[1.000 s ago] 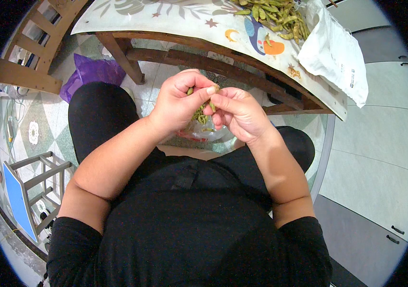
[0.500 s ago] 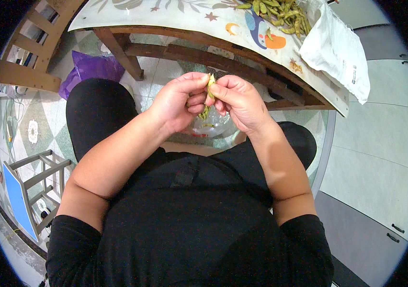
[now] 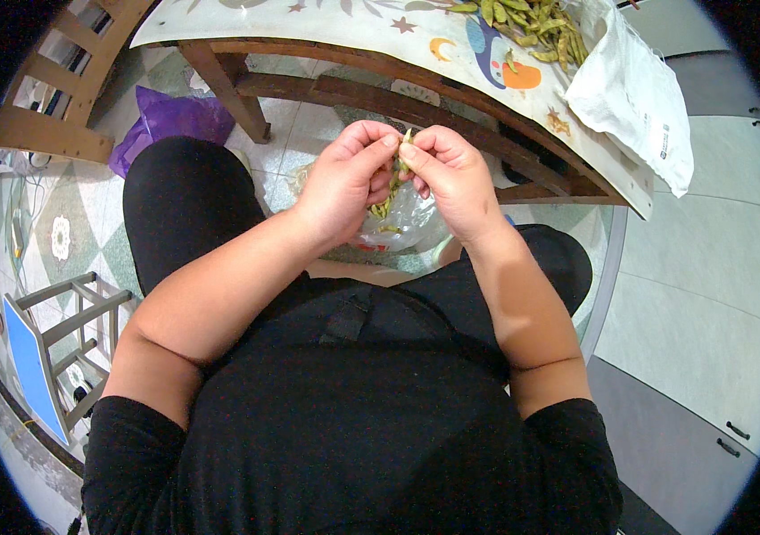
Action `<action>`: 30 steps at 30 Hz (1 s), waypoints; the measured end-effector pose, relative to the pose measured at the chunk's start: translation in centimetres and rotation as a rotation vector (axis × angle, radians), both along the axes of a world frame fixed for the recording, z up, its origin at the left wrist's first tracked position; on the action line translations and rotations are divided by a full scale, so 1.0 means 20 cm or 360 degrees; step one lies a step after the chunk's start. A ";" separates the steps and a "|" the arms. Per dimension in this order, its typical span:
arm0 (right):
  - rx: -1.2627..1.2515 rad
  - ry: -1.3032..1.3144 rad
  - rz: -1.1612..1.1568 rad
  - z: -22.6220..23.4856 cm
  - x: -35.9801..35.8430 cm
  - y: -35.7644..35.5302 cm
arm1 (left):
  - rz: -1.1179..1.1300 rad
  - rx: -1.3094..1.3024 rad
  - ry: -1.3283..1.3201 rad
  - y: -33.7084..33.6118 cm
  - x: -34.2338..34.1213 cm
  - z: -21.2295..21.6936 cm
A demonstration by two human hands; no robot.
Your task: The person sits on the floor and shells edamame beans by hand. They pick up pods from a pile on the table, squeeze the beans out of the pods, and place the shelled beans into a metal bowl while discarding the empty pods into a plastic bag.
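Note:
My left hand (image 3: pixel 344 183) and my right hand (image 3: pixel 451 174) meet above my lap, and both pinch one green bean pod (image 3: pixel 404 153) between thumbs and fingertips. Most of the pod is hidden by my fingers. Directly under my hands a clear plastic bag (image 3: pixel 407 218) lies between my knees, with some green pods or shells inside. A heap of green bean pods (image 3: pixel 536 27) lies on the table (image 3: pixel 353 22) in front of me.
A white plastic bag (image 3: pixel 634 94) hangs over the table's right corner. The patterned tablecloth covers a wooden table frame (image 3: pixel 380 94). A purple bag (image 3: pixel 170 120) lies on the tiled floor, a wooden chair (image 3: pixel 50 98) stands at left, and a small blue stool (image 3: pixel 41 357) at lower left.
Both hands stayed together on the pod and rose slightly toward the table edge; the fingers shifted along the pod.

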State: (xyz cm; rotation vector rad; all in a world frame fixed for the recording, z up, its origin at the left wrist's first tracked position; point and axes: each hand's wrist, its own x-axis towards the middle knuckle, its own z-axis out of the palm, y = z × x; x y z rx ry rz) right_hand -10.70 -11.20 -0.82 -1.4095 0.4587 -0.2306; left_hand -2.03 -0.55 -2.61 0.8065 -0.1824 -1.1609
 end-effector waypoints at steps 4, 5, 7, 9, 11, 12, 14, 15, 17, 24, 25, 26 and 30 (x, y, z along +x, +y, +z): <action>0.0036 -0.0034 -0.0106 -0.02 0.00 0.01 | 0.0038 0.0019 -0.0147 -0.01 -0.02 -0.01; 0.0043 -0.0040 -0.0125 -0.02 0.00 0.01 | 0.0054 0.0036 -0.0204 -0.01 -0.03 -0.01; 0.0058 -0.0057 -0.0165 -0.02 0.01 0.01 | 0.0059 0.0053 -0.0238 -0.01 -0.03 -0.01; 0.0041 -0.0075 -0.0229 -0.02 0.01 0.02 | 0.0058 0.0050 -0.0180 -0.01 -0.02 -0.02; 0.0066 -0.0079 -0.0264 -0.02 0.01 0.02 | 0.0051 0.0027 -0.0030 -0.01 0.00 -0.01; 0.0106 -0.0078 -0.0261 -0.02 0.01 0.02 | 0.0055 0.0038 -0.0004 -0.01 0.00 -0.01; 0.0149 -0.0066 -0.0268 -0.01 0.01 0.02 | 0.0065 0.0059 0.0048 -0.01 0.00 0.00; 0.0150 -0.0053 -0.0280 -0.01 0.01 0.02 | 0.0069 0.0075 0.0011 -0.01 0.00 0.00; 0.0087 -0.0047 -0.0278 -0.02 0.01 0.02 | 0.0077 0.0108 -0.0062 -0.01 -0.02 0.00; -0.0125 0.0006 -0.0293 -0.03 0.01 0.04 | -0.0052 0.0098 0.0086 -0.01 0.00 -0.04; -0.0112 0.0032 -0.0302 -0.02 0.02 0.04 | -0.0056 0.0118 0.0090 -0.01 0.00 -0.04; -0.0085 -0.0010 -0.0300 -0.02 0.02 0.04 | -0.0059 0.0137 0.0095 -0.01 0.00 -0.04; -0.0026 -0.0122 -0.0301 -0.03 0.02 0.04 | -0.0070 0.0137 0.0286 0.00 0.00 -0.04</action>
